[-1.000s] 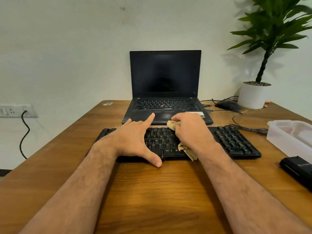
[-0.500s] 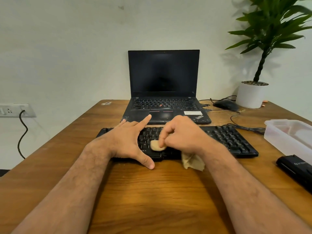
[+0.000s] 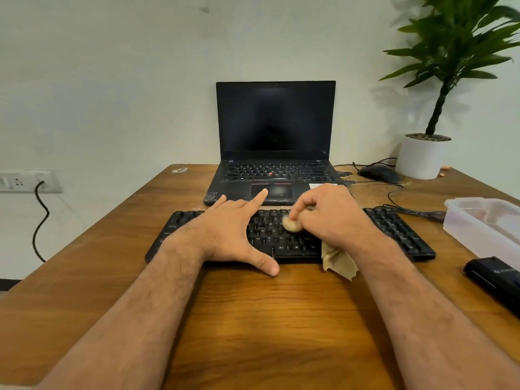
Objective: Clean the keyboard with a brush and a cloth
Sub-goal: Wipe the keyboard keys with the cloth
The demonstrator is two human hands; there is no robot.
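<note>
On the wooden desk (image 3: 253,319) the keyboard (image 3: 394,232) was steadied by the left hand (image 3: 228,232), laid flat with fingers spread, and a beige cloth (image 3: 336,261) was pinched against the keys by the right hand (image 3: 332,218). Behind, a laptop (image 3: 275,130) was placed; a plastic box (image 3: 484,223) was at the right.

Open laptop (image 3: 275,142) at centre frame on the desk (image 3: 253,319); mouse (image 3: 378,173) and potted plant (image 3: 422,156) upper right; clear container (image 3: 486,226) at right edge.

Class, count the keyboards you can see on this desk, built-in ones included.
2: the black keyboard under both hands at the near edge, and the laptop behind it with its own built-in keys.
</note>
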